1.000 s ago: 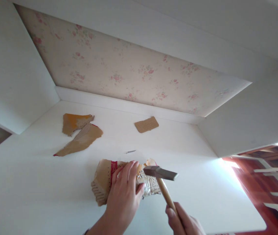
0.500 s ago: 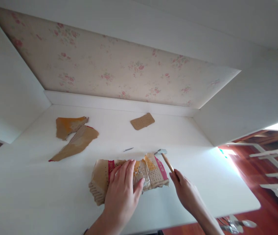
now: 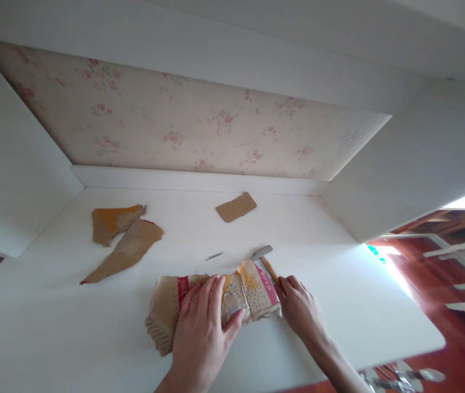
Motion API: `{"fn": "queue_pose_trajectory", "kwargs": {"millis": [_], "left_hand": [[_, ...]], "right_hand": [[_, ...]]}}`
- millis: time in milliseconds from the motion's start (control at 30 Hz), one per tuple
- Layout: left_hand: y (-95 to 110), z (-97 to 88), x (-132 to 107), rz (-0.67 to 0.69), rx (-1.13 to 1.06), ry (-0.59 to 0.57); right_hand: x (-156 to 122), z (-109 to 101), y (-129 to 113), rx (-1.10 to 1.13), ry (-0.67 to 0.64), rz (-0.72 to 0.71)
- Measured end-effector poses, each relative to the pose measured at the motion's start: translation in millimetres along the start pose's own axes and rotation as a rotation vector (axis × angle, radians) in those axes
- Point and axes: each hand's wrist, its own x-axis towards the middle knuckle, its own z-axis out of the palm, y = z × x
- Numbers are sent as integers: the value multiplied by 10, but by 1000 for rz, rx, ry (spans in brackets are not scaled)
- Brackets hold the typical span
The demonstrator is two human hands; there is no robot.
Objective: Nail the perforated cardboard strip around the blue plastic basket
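Observation:
A torn, folded piece of cardboard (image 3: 162,300) with punched holes and pink printed bands lies near the front of the white surface. My left hand (image 3: 202,322) is on top of it, its fingers bent over the far side and the thumb on the near part. Beside the thumb, clear plastic (image 3: 234,300) with small shiny bits lies on the cardboard. In my right hand (image 3: 302,308) is a hammer (image 3: 268,267), gripped by its wooden handle. Its metal head is just beyond the cardboard's right end. A thin metal nail or pin (image 3: 214,256) lies behind the cardboard.
Two torn cardboard scraps (image 3: 130,245) lie at the left. A small cardboard rectangle (image 3: 236,207) with holes is near the back ledge. White panels flank the surface, with flowered wallpaper (image 3: 220,123) behind. Past the right edge are a red floor (image 3: 412,278) and white furniture.
My right hand has moved left with the hammer, and its head now sits lower and closer to the cardboard. My left hand stays on the cardboard. The view has tilted slightly.

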Motion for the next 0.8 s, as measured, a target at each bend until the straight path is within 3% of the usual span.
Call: {"fn": "queue_pose_trajectory", "kwargs": {"millis": [167,267,433,600,700,800], "left_hand": [[-49,-7,-13,49,5,33],[-72,-7,-35,40,-3,30],[-97,3,-82,15,-47,18],[-136,0,-94,-10,-95,7],[-174,-24,-70,-41,-104,-11],[-212,-47,-56,-47,-91,-3]], "right_hand": [[123,-147,-16,0,-10,-42],[359,-340,-143,48,5,-99],[1009,-542,-654,137,-130,-435],[1452,-393,-1211,59,-338,-721],[1504,-248,-1427,6,-423,-833],[1485,-149,-1533,-18,-408,-853]]}}
